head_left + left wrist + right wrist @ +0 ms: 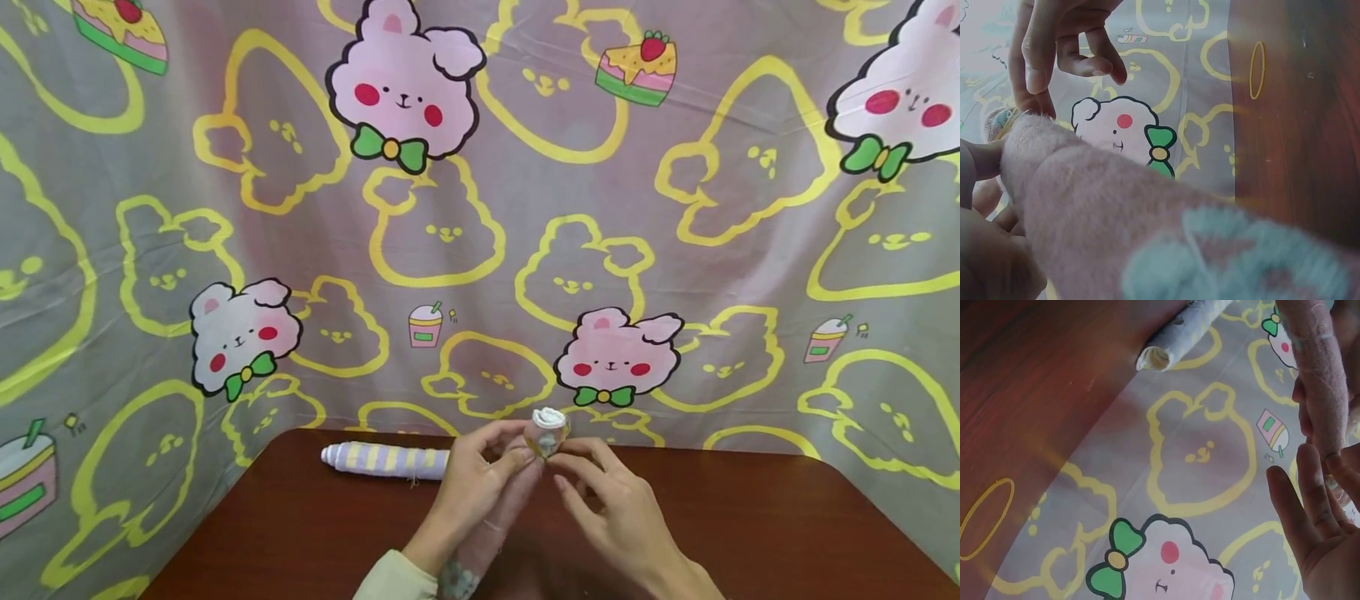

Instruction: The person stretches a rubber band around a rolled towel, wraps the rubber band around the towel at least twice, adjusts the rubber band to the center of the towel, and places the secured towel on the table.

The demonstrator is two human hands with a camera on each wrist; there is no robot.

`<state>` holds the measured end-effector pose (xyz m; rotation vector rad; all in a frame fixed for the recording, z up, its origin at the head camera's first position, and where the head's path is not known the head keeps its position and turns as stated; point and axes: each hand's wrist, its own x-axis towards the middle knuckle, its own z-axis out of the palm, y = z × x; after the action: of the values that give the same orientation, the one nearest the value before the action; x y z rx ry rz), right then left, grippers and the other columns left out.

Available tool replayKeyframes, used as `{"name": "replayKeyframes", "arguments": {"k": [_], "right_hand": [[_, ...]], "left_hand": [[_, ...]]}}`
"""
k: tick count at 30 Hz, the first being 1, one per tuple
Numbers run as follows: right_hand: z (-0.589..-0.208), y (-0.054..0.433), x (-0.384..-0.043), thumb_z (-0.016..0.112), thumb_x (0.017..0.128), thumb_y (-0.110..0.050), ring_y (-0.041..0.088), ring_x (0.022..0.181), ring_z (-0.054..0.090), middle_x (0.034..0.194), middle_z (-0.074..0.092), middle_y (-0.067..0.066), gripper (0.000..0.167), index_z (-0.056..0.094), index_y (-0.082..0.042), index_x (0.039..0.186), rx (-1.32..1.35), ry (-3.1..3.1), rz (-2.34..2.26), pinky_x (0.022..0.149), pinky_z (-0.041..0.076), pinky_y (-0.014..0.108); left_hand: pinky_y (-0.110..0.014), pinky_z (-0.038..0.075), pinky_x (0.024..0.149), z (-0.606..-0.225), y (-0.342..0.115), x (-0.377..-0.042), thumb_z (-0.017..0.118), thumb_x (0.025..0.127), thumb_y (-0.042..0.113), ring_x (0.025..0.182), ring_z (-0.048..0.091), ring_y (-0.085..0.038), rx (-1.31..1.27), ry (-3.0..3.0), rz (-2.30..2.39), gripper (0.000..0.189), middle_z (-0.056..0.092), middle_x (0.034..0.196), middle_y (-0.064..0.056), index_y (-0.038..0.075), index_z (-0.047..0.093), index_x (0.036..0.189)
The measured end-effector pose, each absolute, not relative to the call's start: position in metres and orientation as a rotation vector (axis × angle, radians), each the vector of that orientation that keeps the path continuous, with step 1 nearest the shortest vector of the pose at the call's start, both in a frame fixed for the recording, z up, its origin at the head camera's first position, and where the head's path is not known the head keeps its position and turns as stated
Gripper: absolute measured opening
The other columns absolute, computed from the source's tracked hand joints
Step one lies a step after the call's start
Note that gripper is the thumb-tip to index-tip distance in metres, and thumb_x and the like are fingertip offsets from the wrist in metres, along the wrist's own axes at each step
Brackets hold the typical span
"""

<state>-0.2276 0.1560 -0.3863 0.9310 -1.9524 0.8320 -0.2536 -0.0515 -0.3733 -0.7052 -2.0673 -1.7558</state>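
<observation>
A pink rolled towel (487,525) with pale blue-green patches slants up from the front edge of the view, its white spiral end (549,418) on top. My left hand (480,471) grips it just below that end. Round the upper end runs a thin yellow rubber band (1007,126). At the band, my right hand (611,492) pinches with its fingertips, while its other fingers (1291,500) are spread loosely. The exact hold on the band is partly hidden behind the towel.
On the brown table (735,517) a second rolled towel (386,460), striped lilac and yellow, lies at the back left. A loose yellow rubber band (986,519) is also on the tabletop. Behind the table hangs a cloth curtain (450,192) with cartoon bears.
</observation>
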Motion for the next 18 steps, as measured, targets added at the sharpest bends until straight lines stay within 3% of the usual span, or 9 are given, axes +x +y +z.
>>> {"name": "replayKeyframes", "arguments": {"k": [6, 11, 18], "right_hand": [[-0.385, 0.1548, -0.2306, 0.068, 0.103, -0.012, 0.0, 0.076, 0.062, 0.113, 0.069, 0.0, 0.015, 0.078, -0.01, 0.114, 0.984, -1.859, 0.841, 0.064, 0.054, 0.016], [-0.3835, 0.1534, -0.2268, 0.055, 0.112, -0.032, 0.001, 0.077, 0.063, 0.11, 0.07, -0.002, 0.032, 0.078, -0.01, 0.114, 0.962, -1.874, 0.856, 0.067, 0.053, 0.014], [-0.3806, 0.152, -0.2252, 0.056, 0.111, -0.033, 0.002, 0.076, 0.062, 0.106, 0.068, -0.003, 0.03, 0.075, -0.01, 0.11, 0.937, -1.828, 0.874, 0.066, 0.052, 0.014]], "left_hand": [[-0.023, 0.051, 0.072, -0.3736, -0.0523, -0.2521, 0.079, 0.096, 0.013, 0.079, 0.063, -0.01, -0.663, -2.105, -1.759, 0.023, 0.071, 0.088, 0.001, 0.007, 0.078, 0.119], [-0.022, 0.052, 0.068, -0.3721, -0.0509, -0.2504, 0.079, 0.095, 0.014, 0.075, 0.064, -0.009, -0.621, -2.103, -1.818, 0.023, 0.072, 0.085, -0.002, 0.002, 0.076, 0.115], [-0.024, 0.055, 0.075, -0.3664, -0.0486, -0.2452, 0.08, 0.093, 0.017, 0.082, 0.071, -0.01, -0.657, -2.126, -1.848, 0.027, 0.077, 0.087, -0.003, 0.001, 0.077, 0.115]]}}
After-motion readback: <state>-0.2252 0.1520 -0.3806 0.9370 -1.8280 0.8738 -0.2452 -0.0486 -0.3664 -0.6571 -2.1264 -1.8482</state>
